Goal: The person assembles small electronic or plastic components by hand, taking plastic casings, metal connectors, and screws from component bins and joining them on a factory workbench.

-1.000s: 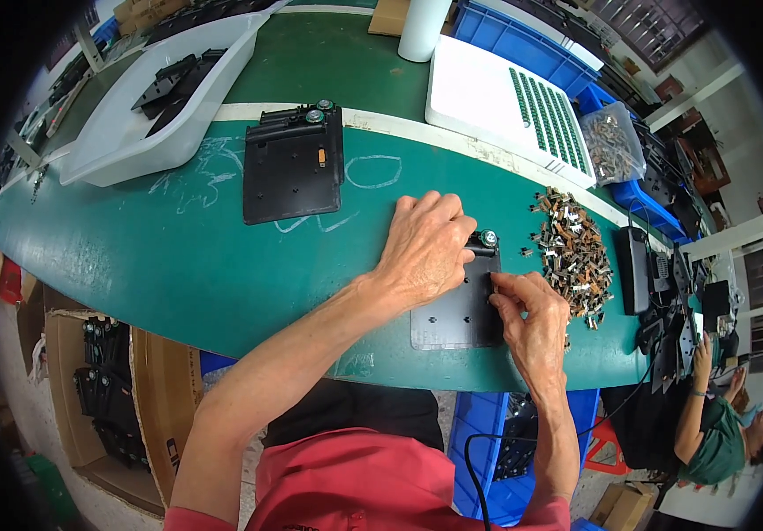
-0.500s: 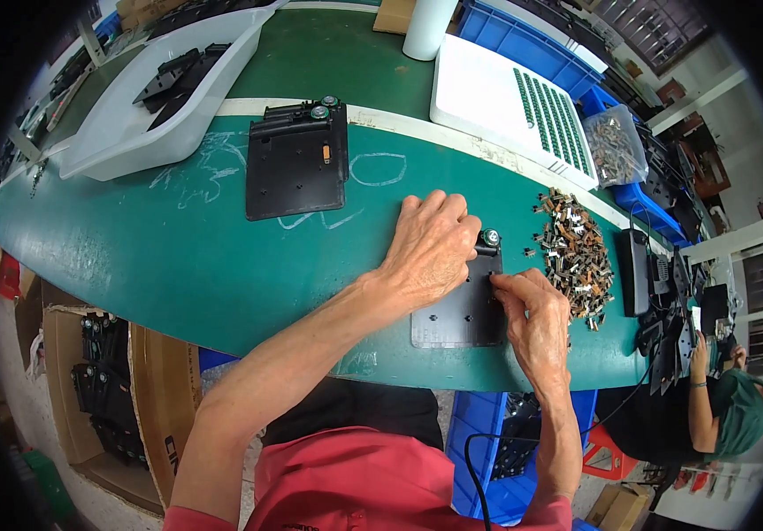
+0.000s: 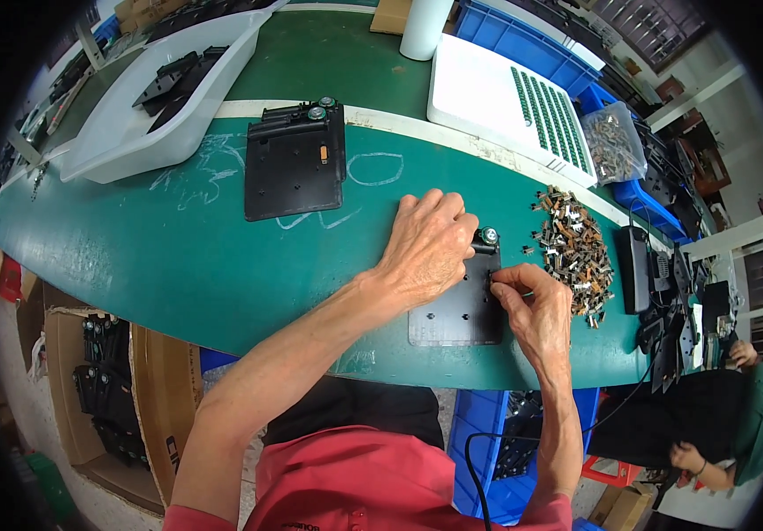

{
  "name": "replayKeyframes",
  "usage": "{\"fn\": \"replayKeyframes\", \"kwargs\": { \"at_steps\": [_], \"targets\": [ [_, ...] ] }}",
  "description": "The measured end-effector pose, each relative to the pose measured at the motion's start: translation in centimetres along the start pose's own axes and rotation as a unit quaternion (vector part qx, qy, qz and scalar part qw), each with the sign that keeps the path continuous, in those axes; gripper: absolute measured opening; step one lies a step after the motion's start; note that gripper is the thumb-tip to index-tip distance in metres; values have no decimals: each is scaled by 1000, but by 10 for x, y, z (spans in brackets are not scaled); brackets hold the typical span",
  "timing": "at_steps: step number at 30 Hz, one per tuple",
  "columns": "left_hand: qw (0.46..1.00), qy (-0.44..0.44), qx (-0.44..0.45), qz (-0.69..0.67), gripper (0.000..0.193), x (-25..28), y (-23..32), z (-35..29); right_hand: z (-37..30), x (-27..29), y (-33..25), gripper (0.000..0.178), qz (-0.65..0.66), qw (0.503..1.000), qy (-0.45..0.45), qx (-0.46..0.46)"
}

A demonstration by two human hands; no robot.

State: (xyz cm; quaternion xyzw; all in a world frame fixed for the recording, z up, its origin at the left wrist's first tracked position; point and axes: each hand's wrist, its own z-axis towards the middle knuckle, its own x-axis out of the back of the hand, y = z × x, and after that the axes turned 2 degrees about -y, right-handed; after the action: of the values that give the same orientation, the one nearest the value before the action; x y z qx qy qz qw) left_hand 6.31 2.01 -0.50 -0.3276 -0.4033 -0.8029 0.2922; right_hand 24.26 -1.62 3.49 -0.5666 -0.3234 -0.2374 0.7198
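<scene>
A black plastic plate (image 3: 456,317) with small pegs lies flat on the green tabletop in front of me. My left hand (image 3: 430,241) is closed over its far left part, with the fingertips hidden behind the knuckles. A round metallic piece (image 3: 487,235) sits at the plate's far right corner, just beyond those fingers. My right hand (image 3: 536,301) is pinched at the plate's right edge; whatever its fingertips hold is too small to name. Beside that hand lies a heap of small brown, black and silvery components (image 3: 576,257).
A similar black plate assembly (image 3: 295,173) lies farther left. Behind it stands a white tub (image 3: 134,146) with black parts. A white tray (image 3: 487,97) with rows of green pieces and a bag of components (image 3: 613,146) are at the back right. A co-worker (image 3: 757,407) is at right.
My left hand stays on the plate. My right hand keeps its pinch at the plate's edge, its fingers shifted only slightly. At the right, the co-worker's arms have moved lower.
</scene>
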Motion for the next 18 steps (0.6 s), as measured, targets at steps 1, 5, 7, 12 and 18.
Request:
{"fn": "replayKeyframes", "kwargs": {
  "at_steps": [1,5,7,12,18],
  "targets": [
    [1000,-4,1,-2,26,0,0,1,0,0,0,9,-6,1000,-3,-1],
    [1000,-5,0,1,26,1,0,0,1,1,-1,10,-8,1000,-16,-4],
    [1000,-5,4,4,26,1,-1,0,0,2,-1,10,8,1000,-21,-20],
    [1000,-11,5,0,26,1,-2,2,-3,1,0,11,41,999,-7,-21],
    [1000,-10,4,-4,26,1,-2,4,-3,3,5,12,93,994,37,-49]
  ]
}}
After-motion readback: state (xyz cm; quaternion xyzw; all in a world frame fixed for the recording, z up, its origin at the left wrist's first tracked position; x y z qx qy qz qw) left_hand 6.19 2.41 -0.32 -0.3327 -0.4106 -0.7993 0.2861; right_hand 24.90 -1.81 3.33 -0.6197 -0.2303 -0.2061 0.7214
